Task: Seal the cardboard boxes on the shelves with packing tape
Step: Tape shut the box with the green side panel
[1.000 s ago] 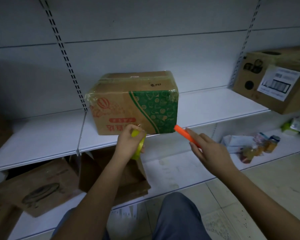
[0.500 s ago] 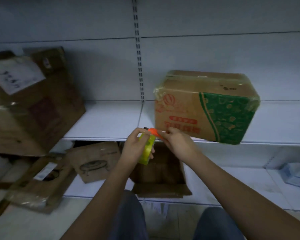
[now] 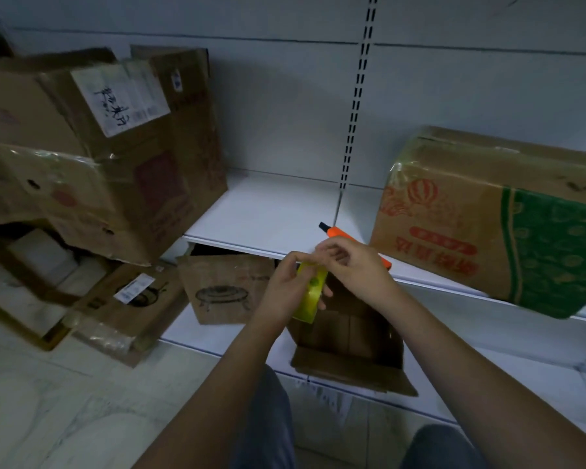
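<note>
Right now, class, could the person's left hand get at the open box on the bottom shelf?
Probably yes. The open box sits just below the left hand with nothing between them. But that hand already grips the tape roll, so it isn't free to grasp.

view: has swung left since a second ago; the green-printed box (image 3: 494, 228) now sits at the right edge, and a stack of worn boxes (image 3: 92, 154) has come in at the shelf's (image 3: 268, 211) left end
right hand (image 3: 356, 269): was out by the box's lower right corner; now meets the left hand (image 3: 285, 289) at the shelf's front edge
orange cutter (image 3: 339, 235): tip now points up-left over the shelf
yellow tape roll (image 3: 310, 292): now touched by right fingertips
</note>
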